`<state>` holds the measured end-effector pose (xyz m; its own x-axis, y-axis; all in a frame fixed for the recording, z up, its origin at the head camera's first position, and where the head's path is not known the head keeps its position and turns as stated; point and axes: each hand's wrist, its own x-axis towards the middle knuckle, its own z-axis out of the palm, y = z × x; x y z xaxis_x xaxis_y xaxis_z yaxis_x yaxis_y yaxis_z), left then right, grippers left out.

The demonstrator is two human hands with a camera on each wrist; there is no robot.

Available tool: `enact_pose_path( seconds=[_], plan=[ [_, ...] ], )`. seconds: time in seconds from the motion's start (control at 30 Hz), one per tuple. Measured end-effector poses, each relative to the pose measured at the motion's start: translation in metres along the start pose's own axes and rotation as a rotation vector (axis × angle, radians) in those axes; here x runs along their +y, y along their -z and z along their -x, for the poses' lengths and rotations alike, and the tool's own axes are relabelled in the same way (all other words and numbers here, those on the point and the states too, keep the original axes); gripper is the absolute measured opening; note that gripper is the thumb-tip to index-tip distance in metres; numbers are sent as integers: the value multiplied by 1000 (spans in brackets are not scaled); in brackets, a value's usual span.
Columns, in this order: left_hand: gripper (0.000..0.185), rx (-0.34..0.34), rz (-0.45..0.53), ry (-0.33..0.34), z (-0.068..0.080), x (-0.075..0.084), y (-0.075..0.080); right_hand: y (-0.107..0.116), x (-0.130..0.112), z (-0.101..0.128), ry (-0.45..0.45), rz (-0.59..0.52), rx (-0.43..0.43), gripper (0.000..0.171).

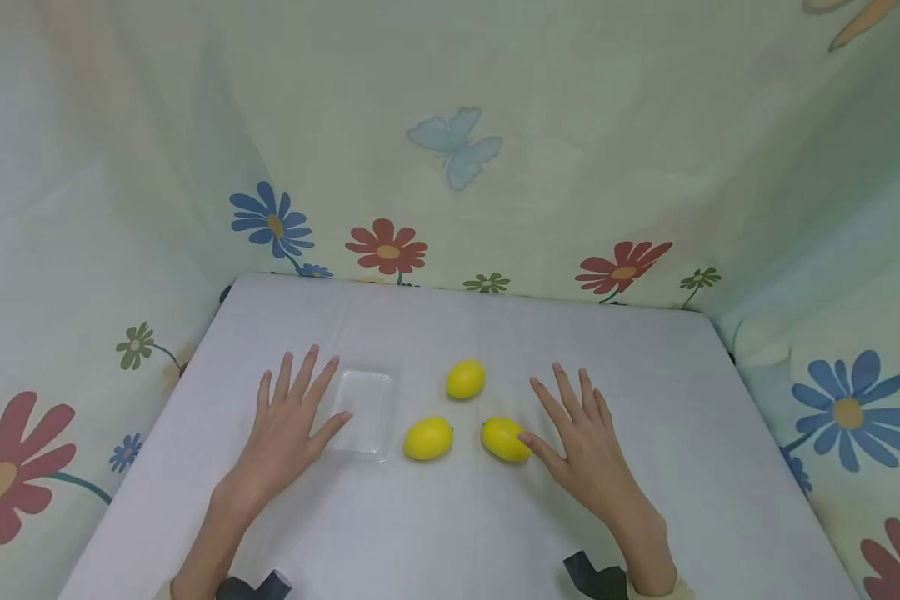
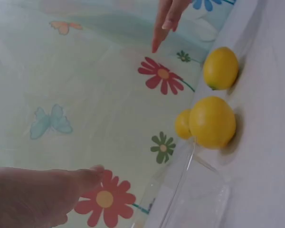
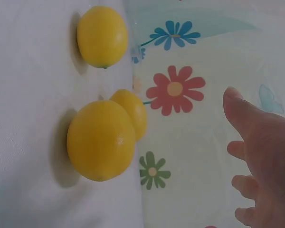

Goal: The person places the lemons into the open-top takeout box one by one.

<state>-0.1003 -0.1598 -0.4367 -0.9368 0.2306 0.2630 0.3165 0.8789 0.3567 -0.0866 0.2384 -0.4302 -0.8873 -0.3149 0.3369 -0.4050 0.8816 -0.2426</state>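
Three yellow lemons lie on the white table point(image 1: 450, 533). One is at the back point(image 1: 466, 379), one at the front left point(image 1: 428, 438) and one at the front right point(image 1: 505, 439). A clear plastic tray point(image 1: 363, 412) sits left of them, with nothing in it. My left hand point(image 1: 288, 417) lies flat with spread fingers, its thumb at the tray's left edge. My right hand point(image 1: 577, 429) lies flat too, its thumb tip against the front right lemon. The left wrist view shows the tray point(image 2: 194, 194) and the lemons point(image 2: 212, 121). In the right wrist view the nearest lemon point(image 3: 101, 140) is large.
Pale cloth walls printed with flowers and a butterfly point(image 1: 456, 148) close in the table on the left, back and right. Bare table surface lies in front of the hands and toward the far right corner point(image 1: 675, 350).
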Motion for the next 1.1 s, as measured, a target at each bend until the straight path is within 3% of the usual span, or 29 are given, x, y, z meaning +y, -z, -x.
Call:
enact_pose_path(
  seconds=[0.2, 0.3, 0.4, 0.53, 0.63, 0.73, 1.1],
  plan=[
    [73, 24, 131, 86, -7, -11, -6, 2, 1, -2, -13, -5, -25, 82],
    [66, 13, 305, 222, -15, -18, -14, 3, 2, -4, -17, 4, -22, 82],
    [61, -32, 476, 402, -20, -24, -22, 4, 2, -4, -20, 11, -26, 82],
    [53, -107, 611, 560, -20, -30, -27, 4, -1, -5, -17, 10, -32, 81],
    [47, -143, 682, 592, -19, -33, -29, 3, -2, -5, -16, 10, -25, 82],
    [43, -158, 737, 581, -19, -36, -33, 2, -4, -4, -24, 12, -25, 82],
    [24, -139, 883, 609, -17, -48, -40, -3, -5, -4, -5, 14, -29, 82]
  ],
)
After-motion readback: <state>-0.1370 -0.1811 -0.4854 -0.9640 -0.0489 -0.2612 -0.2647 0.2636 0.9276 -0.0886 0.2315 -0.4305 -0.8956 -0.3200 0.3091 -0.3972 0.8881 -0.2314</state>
